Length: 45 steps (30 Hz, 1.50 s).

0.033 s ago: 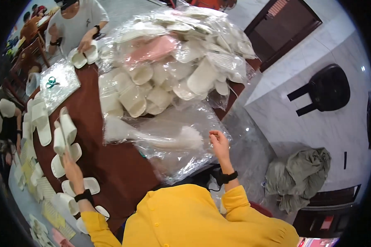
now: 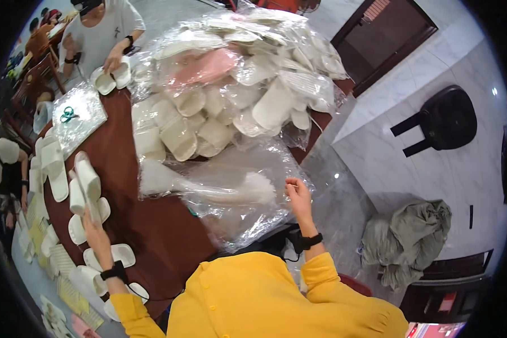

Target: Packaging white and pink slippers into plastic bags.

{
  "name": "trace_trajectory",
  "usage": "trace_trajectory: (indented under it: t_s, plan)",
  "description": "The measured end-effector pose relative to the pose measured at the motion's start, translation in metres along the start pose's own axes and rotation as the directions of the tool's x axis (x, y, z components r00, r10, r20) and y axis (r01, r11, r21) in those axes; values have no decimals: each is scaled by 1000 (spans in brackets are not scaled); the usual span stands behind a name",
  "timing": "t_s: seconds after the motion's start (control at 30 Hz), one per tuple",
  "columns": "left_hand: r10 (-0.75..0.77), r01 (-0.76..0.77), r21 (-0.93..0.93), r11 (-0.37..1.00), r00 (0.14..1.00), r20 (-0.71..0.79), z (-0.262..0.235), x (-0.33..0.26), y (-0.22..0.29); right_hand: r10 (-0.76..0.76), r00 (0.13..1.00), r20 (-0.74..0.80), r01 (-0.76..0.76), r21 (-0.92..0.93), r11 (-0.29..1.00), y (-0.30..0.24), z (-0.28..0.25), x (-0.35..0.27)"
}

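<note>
My left hand (image 2: 98, 241) reaches over the left side of the brown table, its fingers closed at the near end of a pair of white slippers (image 2: 88, 176). More white slippers (image 2: 124, 255) lie in a row beside and below that wrist. My right hand (image 2: 299, 198) is curled at the right edge of a clear plastic bag (image 2: 225, 217), thumb and fingertips pinched together. What they pinch, if anything, is too small to make out. Crumpled clear film lies on the bag. Behind it rises a big heap of bagged white slippers (image 2: 180, 138), with one pink pair (image 2: 205, 66) among them.
Green scissors (image 2: 69, 115) rest on a stack of clear bags (image 2: 90, 129) at the far left. Across the table a co-worker (image 2: 104, 34) handles white slippers (image 2: 111, 78). A black stool (image 2: 448, 118) and a grey-green sack (image 2: 408, 236) are on the floor at right.
The slippers at my left hand have come slightly nearer to me, together with the hand. My right hand stays by the bag's edge. The whole view has shifted a little.
</note>
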<state>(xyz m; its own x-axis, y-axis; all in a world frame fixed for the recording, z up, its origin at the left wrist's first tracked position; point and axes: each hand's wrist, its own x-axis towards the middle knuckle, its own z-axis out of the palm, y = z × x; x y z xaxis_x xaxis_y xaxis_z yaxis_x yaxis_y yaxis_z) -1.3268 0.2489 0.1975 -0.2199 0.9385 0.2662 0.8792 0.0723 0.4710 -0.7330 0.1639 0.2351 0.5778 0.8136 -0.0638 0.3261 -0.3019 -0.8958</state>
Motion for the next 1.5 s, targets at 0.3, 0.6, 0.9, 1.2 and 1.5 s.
trace_trajectory:
  t_s: [0.3, 0.6, 0.9, 1.2, 1.5]
  plan:
    - [-280, 359, -729, 583, 931, 235, -47, -87, 76, 292, 910, 294, -356, 192, 914, 32, 3, 15]
    - [-515, 474, -878, -67, 737, 437, 6, -146, 102, 162, 947, 276, -195, 99, 976, 34, 3, 23]
    - [-425, 590, -710, -384, 570, 703, 29, -122, 90, 222, 930, 294, -251, 65, 966, 33, 4, 27]
    - [-464, 401, -386, 831, 882, -83, 0, -105, 134, 258, 916, 306, -307, 124, 944, 32, -1, 27]
    - [-491, 443, -246, 862, 849, -193, 11, -98, 101, 287, 916, 279, -397, 542, 740, 55, -12, 30]
